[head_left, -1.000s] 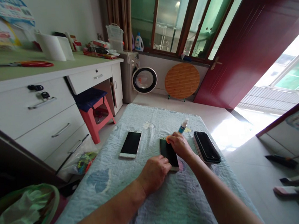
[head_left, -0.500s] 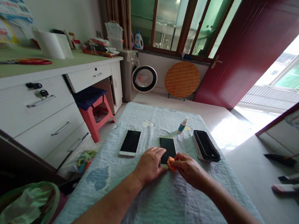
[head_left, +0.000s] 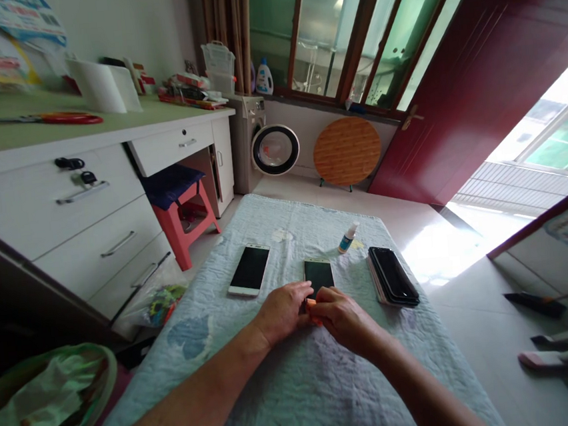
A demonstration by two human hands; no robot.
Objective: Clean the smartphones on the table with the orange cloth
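A smartphone (head_left: 319, 274) with a dark screen lies face up on the cloth-covered table. My left hand (head_left: 286, 310) grips its lower left side, thumb near the bottom edge. Pinched in my right hand (head_left: 347, 317) is a small orange cloth (head_left: 314, 311), pressed on the phone's lower end, which the hands mostly hide. Left of them a white smartphone (head_left: 250, 270) lies flat. A small spray bottle (head_left: 349, 238) stands beyond my right hand. To the right sits a stack of phones (head_left: 393, 276), a black one on top.
A pale blue quilted cloth (head_left: 302, 399) covers the table. A waste bin (head_left: 111, 370) stands at lower left, near a red stool (head_left: 181, 243) and a white desk (head_left: 23, 214). Further back are an open washing machine (head_left: 252, 119) and a round wooden tabletop (head_left: 347, 150).
My right hand has moved left with the orange cloth along the phone's lower end, closer to my left hand. My left hand stays on the phone.
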